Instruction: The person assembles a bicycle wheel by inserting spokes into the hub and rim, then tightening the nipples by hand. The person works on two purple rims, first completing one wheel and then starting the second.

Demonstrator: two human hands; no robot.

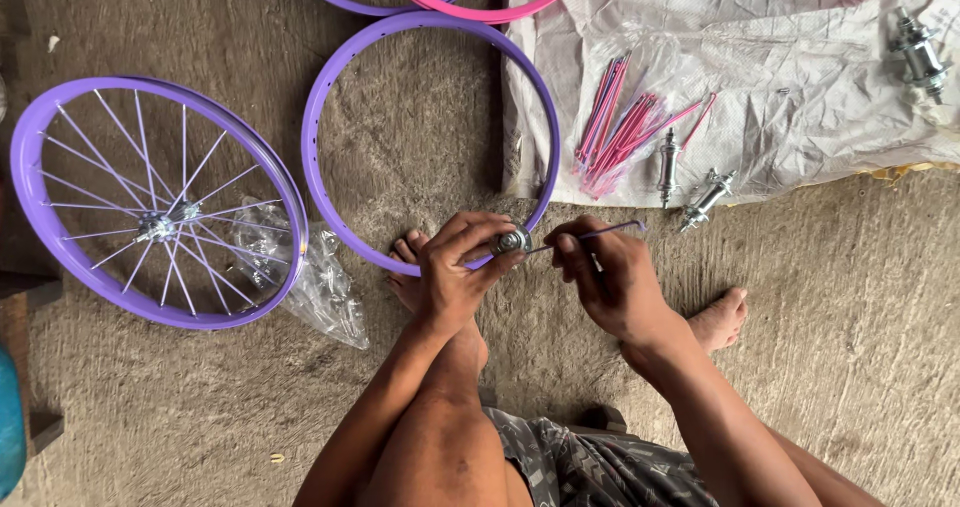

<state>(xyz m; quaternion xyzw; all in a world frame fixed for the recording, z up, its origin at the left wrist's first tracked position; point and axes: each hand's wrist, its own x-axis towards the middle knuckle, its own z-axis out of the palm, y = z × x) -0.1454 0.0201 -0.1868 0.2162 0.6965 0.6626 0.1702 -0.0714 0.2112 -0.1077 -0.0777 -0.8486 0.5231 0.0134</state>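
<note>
I see a crumpled clear plastic bag [318,279] on the floor beside the spoked purple wheel [155,202], another clear plastic wrapper [700,62] flattened under pink spokes [625,127]

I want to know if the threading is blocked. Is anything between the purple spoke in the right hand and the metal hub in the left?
Nothing visible does. The right hand holds the purple spoke with its tip right at the metal hub, which the left hand grips. The left fingers wrap the hub's near side, not the spoke's side.

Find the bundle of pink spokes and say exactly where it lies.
In the head view, the pink spokes lie upper right of centre on the white sheet, right of the empty purple rim and left of a metal hub.
</note>
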